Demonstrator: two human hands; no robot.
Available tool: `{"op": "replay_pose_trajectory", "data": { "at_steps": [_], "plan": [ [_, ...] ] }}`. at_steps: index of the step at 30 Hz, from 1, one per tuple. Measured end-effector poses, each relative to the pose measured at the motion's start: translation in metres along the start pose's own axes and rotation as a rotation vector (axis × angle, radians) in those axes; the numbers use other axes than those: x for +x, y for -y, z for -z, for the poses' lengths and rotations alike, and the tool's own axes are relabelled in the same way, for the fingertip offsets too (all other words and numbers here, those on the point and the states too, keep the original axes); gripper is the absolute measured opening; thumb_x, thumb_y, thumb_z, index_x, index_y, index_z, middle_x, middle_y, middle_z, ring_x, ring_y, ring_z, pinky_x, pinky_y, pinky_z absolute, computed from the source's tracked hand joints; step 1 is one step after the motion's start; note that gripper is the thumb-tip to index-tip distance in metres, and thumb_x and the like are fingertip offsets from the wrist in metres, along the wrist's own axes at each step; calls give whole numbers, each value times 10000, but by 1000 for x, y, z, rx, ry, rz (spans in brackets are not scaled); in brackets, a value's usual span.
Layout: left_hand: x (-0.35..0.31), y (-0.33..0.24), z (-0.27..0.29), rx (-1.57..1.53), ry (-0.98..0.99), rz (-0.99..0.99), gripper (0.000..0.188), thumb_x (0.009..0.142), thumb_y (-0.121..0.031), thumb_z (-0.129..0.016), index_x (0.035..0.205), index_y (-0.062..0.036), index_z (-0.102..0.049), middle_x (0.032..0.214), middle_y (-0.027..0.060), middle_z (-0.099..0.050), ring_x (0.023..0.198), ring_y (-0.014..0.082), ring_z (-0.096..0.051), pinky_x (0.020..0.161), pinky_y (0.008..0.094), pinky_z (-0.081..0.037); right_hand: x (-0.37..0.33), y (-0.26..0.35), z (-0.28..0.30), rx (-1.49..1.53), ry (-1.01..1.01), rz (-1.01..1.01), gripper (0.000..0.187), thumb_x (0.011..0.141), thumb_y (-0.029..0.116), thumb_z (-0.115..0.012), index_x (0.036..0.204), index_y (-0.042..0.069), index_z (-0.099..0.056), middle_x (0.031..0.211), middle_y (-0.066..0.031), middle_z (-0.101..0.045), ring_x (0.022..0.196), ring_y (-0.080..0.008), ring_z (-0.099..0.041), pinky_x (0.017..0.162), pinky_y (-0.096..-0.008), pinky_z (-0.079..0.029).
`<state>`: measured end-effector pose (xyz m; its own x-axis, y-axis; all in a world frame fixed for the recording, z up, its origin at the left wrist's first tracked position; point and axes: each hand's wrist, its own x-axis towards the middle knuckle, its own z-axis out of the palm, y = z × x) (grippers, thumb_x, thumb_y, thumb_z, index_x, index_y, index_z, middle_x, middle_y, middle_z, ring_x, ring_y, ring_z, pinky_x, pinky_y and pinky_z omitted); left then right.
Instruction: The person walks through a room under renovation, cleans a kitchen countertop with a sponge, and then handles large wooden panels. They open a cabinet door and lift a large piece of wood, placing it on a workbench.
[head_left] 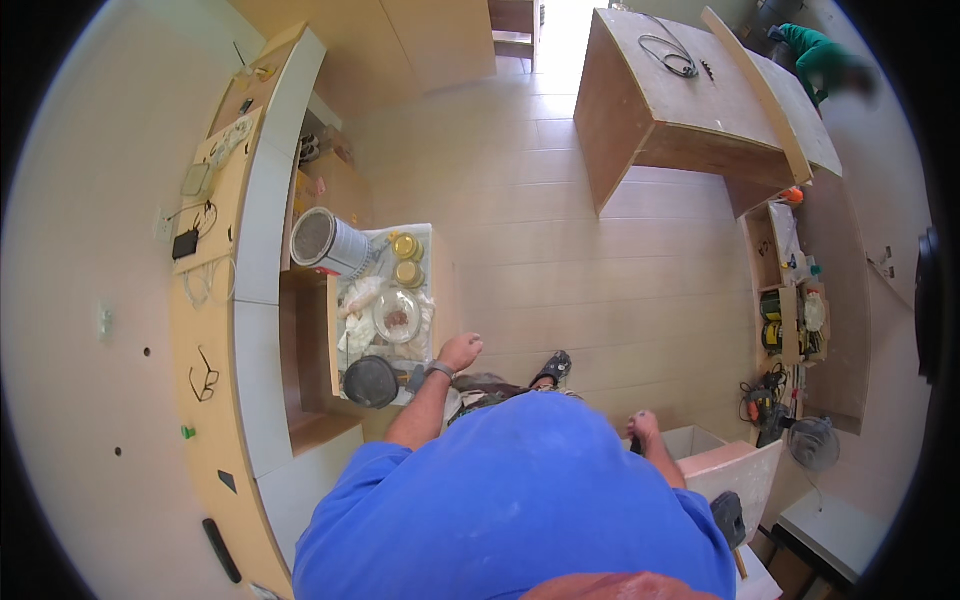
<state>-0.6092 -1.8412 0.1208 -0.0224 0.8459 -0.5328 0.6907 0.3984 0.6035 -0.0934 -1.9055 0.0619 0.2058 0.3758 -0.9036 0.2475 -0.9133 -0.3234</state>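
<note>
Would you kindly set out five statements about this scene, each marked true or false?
1. A dark round tub is right of the left hand. False: the dark round tub is left of the left hand.
2. A band is on the left wrist. True.
3. Eyeglasses hang from the pail. False: the eyeglasses lie on the countertop.
4. A coiled cable lies on a large wooden unit. True.
5. The camera wearer's shirt is green. False: the shirt is blue.

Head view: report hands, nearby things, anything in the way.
Left hand near clear round container, grip unclear. Right hand at a dark object, hold unclear. Possible obstruction: black tub by left forearm.
</note>
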Motion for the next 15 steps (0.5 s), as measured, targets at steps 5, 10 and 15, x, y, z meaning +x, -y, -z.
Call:
{"op": "replay_pose_trajectory", "data": {
  "at_steps": [5, 10, 15],
  "plan": [
    [52, -35, 10, 77, -62, -50, 362, 786, -332, -523, 1030, -90, -635, 968, 185, -625, 946, 344, -576, 841, 437, -445, 71, 157, 4, 42, 84, 128, 68, 787, 96, -507, 830, 67, -463, 616, -74, -514, 466, -185, -506, 415, -319, -401],
    [138, -62, 38, 159, -46, -58, 362, 790, -362, -517, 1030, -118, -634, 1005, 149, -625, 983, 321, -567, 853, 458, -428, 94, 324, -43, -170, 81, 250, 151, 781, 102, -534, 911, 55, -471, 652, -63, -526, 476, -170, -513, 428, -299, -412],
    [281, -90, 143, 50, 37, -48, 355, 807, -329, -500, 1024, -78, -627, 1005, 155, -628, 959, 321, -578, 840, 391, -448, 114, 444, -77, -199, 80, 246, 217, 790, 120, -535, 993, 53, -496, 684, -75, -550, 500, -175, -537, 446, -319, -426]
  ]
}}
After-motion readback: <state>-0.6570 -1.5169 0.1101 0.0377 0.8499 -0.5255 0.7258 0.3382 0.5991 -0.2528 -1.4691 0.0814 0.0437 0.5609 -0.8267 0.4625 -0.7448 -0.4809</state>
